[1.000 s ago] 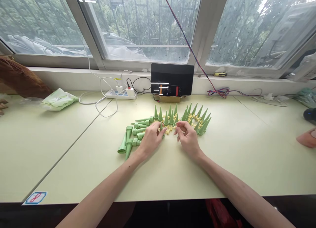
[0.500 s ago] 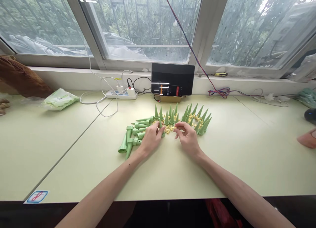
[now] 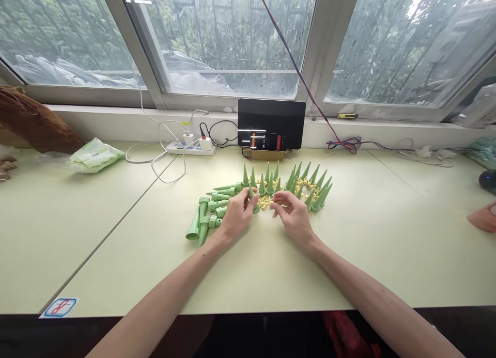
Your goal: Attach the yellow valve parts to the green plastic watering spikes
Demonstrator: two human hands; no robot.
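Note:
My left hand [image 3: 237, 216] is closed around a green plastic spike [image 3: 251, 192], which stands point up between thumb and fingers. Close by on the right, the thumb and fingertips of my right hand [image 3: 295, 216] are pinched on a small yellow plastic piece [image 3: 270, 203]. Between and behind the hands lies a scatter of similar yellow pieces [image 3: 264, 200]. Several green spikes [image 3: 270, 184] stand upright around them, with another curved row of spikes [image 3: 318, 182] to the right. Left of my left hand, green spikes with ribbed caps [image 3: 203, 221] lie on their sides.
At the back of the pale table [image 3: 271, 275] a black tablet [image 3: 271, 118] leans on the sill, a phone [image 3: 268, 141] in front. A power strip [image 3: 191, 148] with cables and a green-white packet [image 3: 96, 156] are to the left. Another person's fingers [image 3: 482, 217] show at the right edge.
My right hand has shifted slightly left, bringing the yellow piece nearer the spike in my left hand. Elsewhere the table looks the same.

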